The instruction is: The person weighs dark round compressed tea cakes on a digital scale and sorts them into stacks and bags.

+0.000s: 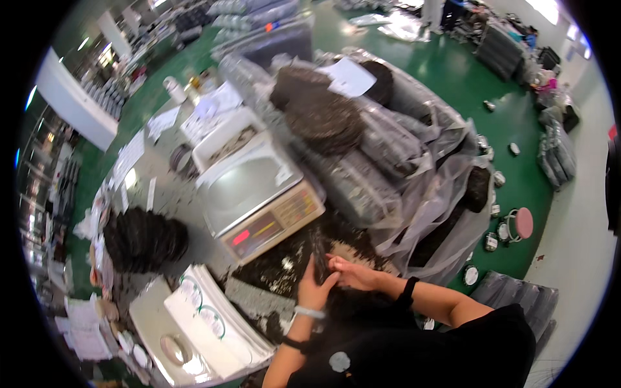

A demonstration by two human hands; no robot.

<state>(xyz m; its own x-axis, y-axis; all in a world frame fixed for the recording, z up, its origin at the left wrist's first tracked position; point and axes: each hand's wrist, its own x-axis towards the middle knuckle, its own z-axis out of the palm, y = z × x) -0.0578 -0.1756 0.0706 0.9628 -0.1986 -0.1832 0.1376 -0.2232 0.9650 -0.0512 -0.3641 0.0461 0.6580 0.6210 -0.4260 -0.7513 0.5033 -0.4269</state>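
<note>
A thin dark disc (318,254), which looks like dried seaweed, stands nearly edge-on between my hands. My left hand (311,290) grips its lower end between fingers and thumb. From the right, my right hand (353,272) pinches the disc's near side, with some fingertips hidden. Dark crumbs (271,274) cover the worktop just beyond and left of my hands. A digital scale (271,218) with a lit red display and a bare steel pan sits beyond them. To the left, a stack of similar dark discs (145,240) lies on its side.
White printed bags (208,315) lie in a shallow tray (150,310) at front left. A white bin (201,157) stands behind the scale. Long clear plastic sacks (359,189) bear brown discs (322,114) and a paper sheet (347,77). A pink-topped stool (524,223) stands on the green floor.
</note>
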